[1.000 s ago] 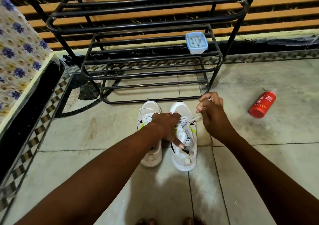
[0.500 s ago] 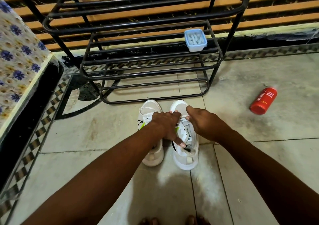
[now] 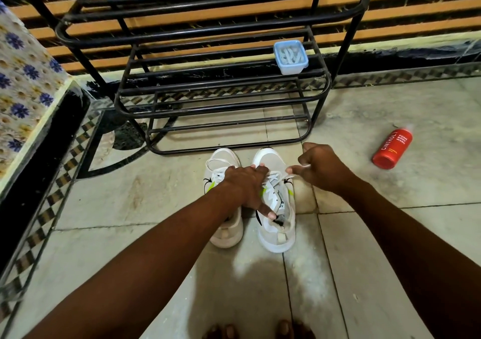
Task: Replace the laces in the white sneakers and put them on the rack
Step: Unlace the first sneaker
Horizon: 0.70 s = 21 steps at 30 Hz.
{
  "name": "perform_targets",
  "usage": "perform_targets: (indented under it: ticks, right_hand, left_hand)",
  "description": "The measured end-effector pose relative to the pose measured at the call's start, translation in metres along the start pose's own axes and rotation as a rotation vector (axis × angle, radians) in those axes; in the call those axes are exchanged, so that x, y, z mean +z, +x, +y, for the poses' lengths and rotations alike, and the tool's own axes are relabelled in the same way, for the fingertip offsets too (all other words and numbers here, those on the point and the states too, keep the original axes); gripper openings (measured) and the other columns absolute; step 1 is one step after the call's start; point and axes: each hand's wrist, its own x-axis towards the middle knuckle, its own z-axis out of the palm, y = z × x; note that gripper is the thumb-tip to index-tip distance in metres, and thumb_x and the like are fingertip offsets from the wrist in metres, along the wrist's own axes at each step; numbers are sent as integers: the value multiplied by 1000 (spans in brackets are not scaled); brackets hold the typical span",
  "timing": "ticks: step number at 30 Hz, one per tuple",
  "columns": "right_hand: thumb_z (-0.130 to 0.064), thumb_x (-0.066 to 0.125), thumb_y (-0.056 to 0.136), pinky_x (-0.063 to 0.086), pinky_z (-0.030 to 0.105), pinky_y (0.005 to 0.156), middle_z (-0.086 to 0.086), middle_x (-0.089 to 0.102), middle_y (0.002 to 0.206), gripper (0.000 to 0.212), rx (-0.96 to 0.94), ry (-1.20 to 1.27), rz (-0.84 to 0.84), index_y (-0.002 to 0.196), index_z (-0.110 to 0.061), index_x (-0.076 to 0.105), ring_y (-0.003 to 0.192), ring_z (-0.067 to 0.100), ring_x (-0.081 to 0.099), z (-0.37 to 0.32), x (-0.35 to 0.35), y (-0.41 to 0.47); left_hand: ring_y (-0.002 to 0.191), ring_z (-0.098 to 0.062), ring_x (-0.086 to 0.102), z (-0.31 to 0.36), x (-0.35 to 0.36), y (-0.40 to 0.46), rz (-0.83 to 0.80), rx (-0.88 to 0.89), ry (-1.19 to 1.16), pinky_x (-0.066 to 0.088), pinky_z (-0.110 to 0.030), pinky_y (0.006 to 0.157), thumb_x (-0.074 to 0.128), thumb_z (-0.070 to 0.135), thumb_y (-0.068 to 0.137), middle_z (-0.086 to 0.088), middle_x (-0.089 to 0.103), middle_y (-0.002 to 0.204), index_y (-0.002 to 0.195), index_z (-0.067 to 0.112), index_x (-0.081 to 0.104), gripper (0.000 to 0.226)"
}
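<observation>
Home entryway or room corner: worn tiled floor [image 3: 390, 234] with patterned border, black metal shoe rack [image 3: 208, 39] top centre, floral-covered bed [image 3: 23, 83] far left, body-wash bottle [image 3: 392, 147] right.

Two sneakers [image 3: 277, 203], one rack [image 3: 208, 39], one tub [image 3: 290, 57], one bottle [image 3: 392, 148].

Warm, fairly dim indoor light falls on the scene, and the pale floor tiles [image 3: 390, 247] take an even, matte glow without hard glare. A soft dark shadow pools on the floor just below the white sneakers [image 3: 276, 224], toward the lower edge. The black shoe rack [image 3: 208, 39] bows outward near the top, a wide-angle bend. Focus is sharp at the centre, and detail smears slightly at the left edge.
</observation>
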Motion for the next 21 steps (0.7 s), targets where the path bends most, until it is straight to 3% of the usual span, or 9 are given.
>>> perform_targets:
  ticks: [4, 8, 11, 15, 19, 21]
  right_hand:
    - [-2, 80, 78, 26, 29, 54, -4, 31, 62, 70, 72, 68, 131, 46, -29, 24, 51, 10, 35, 11, -8, -15]
    - [9, 66, 69, 25, 19, 51, -5, 31, 64, 57, 71, 98, 231, 50, -29, 28, 51, 11, 35, 4, 5, -24]
    - [6, 55, 61, 25, 24, 48, -2, 31, 69, 32, 19, -28, 241, 51, -17, 35, 52, 18, 33, -5, 15, -23]
    - [11, 64, 58, 27, 24, 46, 3, 36, 78, 27, -22, -369, 139, 57, -6, 44, 63, 22, 39, 2, 29, -26]
    - [2, 49, 66, 24, 27, 47, 10, 43, 77, 12, -98, -444, 190, 58, -5, 43, 65, 30, 47, 8, 36, -30]
    - [-7, 42, 71, 22, 31, 53, 9, 43, 77, 9, -37, -443, 245, 62, -7, 44, 68, 31, 47, 17, 32, -31]
  left_hand:
    - [139, -27, 49, 0, -1, 0, 7, 2, -13, 37, -50, 109, 73, 93, 49, 0, 48, 152, 155, 30, 25, 132]
    - [135, -28, 52, 1, -1, -2, 11, 4, -19, 38, -50, 109, 74, 92, 50, -1, 52, 148, 151, 29, 28, 127]
    - [138, -28, 50, 0, -2, -2, 10, 3, -5, 38, -52, 111, 73, 93, 51, -1, 49, 151, 153, 29, 26, 130]
    - [138, -28, 50, -2, 0, -1, 16, 9, -13, 38, -52, 111, 72, 93, 50, -1, 49, 152, 154, 29, 25, 130]
    - [139, -27, 49, -1, -1, -3, 18, 11, -17, 38, -52, 111, 72, 93, 50, -1, 48, 153, 154, 28, 26, 131]
    - [138, -27, 50, -1, -1, -4, 22, 8, -9, 38, -51, 110, 72, 94, 50, -1, 48, 153, 155, 27, 25, 132]
